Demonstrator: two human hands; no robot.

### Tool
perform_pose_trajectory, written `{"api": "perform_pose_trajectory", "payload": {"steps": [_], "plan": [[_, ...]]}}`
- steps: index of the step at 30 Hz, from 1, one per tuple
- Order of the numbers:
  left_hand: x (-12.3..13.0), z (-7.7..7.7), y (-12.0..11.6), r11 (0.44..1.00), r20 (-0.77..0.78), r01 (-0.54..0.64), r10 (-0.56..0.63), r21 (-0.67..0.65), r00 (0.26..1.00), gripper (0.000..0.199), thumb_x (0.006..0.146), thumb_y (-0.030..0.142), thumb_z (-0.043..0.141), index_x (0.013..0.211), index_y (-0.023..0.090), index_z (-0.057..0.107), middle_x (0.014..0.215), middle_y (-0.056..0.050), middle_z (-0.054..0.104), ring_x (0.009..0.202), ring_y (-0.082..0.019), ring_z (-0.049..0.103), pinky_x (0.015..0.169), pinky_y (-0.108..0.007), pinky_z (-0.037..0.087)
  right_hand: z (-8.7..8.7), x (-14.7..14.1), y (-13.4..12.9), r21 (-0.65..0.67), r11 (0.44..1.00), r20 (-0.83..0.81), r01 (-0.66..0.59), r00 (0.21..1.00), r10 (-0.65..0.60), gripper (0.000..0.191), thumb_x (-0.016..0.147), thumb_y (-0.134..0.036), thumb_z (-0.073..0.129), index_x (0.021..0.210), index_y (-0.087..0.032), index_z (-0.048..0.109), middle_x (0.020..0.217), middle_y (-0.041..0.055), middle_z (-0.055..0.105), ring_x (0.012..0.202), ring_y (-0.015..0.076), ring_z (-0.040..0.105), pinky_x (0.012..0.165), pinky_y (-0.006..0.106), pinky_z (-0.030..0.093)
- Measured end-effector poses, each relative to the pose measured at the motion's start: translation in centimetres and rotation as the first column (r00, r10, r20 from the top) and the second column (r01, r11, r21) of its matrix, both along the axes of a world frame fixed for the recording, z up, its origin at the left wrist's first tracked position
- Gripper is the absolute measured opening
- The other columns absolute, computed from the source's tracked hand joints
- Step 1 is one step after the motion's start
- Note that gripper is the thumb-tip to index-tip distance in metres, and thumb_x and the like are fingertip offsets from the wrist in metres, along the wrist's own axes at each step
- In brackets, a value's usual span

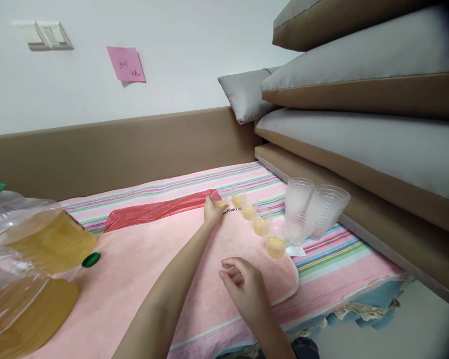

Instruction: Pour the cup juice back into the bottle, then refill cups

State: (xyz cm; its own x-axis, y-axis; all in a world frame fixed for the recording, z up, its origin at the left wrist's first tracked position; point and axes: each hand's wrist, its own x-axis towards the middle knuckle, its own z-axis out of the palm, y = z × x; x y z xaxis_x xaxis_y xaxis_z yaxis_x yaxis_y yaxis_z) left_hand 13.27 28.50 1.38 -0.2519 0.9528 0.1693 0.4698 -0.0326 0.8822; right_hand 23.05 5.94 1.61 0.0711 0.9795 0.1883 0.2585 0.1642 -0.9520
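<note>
Stretched forward to the far part of the pink mat [149,259], my left hand [212,212] is closed on a small clear plastic cup [221,203] with yellow liquid low in it. Beside that cup, a curved row of similar cups with yellow liquid runs toward me, from the far cup [238,198] to the nearest one [276,244]. My right hand [245,281] hovers above the mat, left of and below the nearest cup. Its fingers curl loosely, thumb apart, with nothing between them.
Two large clear jugs of yellow liquid [56,239] stand at left, with a green cap [91,260] close by. Stacked empty cups [324,212] lean right of the row. A red plastic bag [160,212] lies behind the mat. Stacked cushions [359,94] border the right.
</note>
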Motion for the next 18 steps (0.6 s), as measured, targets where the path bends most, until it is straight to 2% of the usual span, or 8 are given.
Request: {"api": "perform_pose_trajectory", "payload": {"steps": [6, 18], "plan": [[-0.02, -0.08, 0.28, 1.0, -0.001, -0.008, 0.008, 0.0, 1.0, 0.025, 0.086, 0.035, 0.066, 0.099, 0.015, 0.057, 0.089, -0.001, 0.058, 0.076, -0.014, 0.055, 0.074, -0.032, 0.049, -0.04, -0.08, 0.01, 0.014, 1.0, 0.002, 0.004, 1.0, -0.004, 0.018, 0.08, -0.026, 0.06, 0.09, -0.017, 0.071, 0.084, 0.0088, 0.075, 0.068, 0.0204, 0.07, 0.057, 0.029, 0.054], [0.21, -0.57, 0.63, 1.0, -0.048, -0.017, 0.016, -0.022, 0.999, 0.028, 0.083, 0.034, 0.069, 0.1, 0.015, 0.056, 0.093, -0.002, 0.058, 0.082, -0.016, 0.057, 0.078, -0.035, 0.049, -0.14, -0.28, 0.13, 0.033, 0.999, -0.018, 0.019, 1.0, -0.019, 0.015, 0.078, -0.025, 0.062, 0.088, -0.018, 0.071, 0.081, 0.008, 0.075, 0.066, 0.0202, 0.07, 0.056, 0.028, 0.054]]}}
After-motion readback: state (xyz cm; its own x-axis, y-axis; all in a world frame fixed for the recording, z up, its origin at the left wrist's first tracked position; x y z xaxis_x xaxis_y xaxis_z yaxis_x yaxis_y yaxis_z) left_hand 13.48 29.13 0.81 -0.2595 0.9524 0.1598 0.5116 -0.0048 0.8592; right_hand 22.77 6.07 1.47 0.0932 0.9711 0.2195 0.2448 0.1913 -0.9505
